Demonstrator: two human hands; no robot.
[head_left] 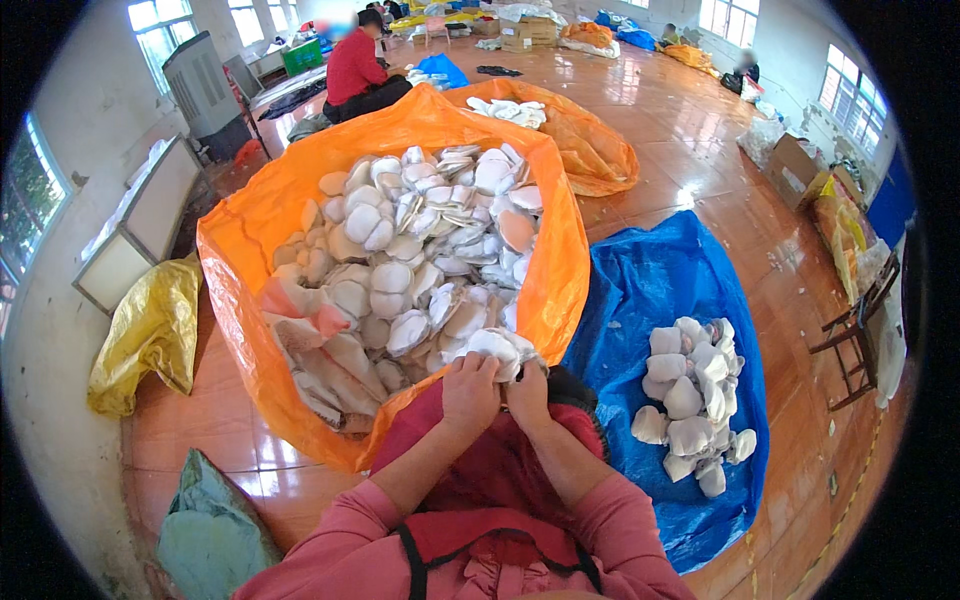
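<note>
Close in front of me, both hands are together at the near rim of a big orange sack [235, 285]. My left hand [470, 393] is closed on a white padded cloth piece [492, 346], rounded in shape. Beside it, my right hand [527, 394] is closed at the right end of the same white padding; its fingertips are partly hidden. The open sack holds a large heap of similar white and cream padded pieces [390, 285]. To the right, a smaller pile of white padded pieces [690, 400] lies on a blue plastic sheet [650, 265].
A second orange sack [590, 150] with white cloth lies beyond. A yellow sack [150, 335] and a green sack [215, 530] are at the left. A wooden chair [855, 335] stands at the right. A person in red [352, 70] sits at the far left.
</note>
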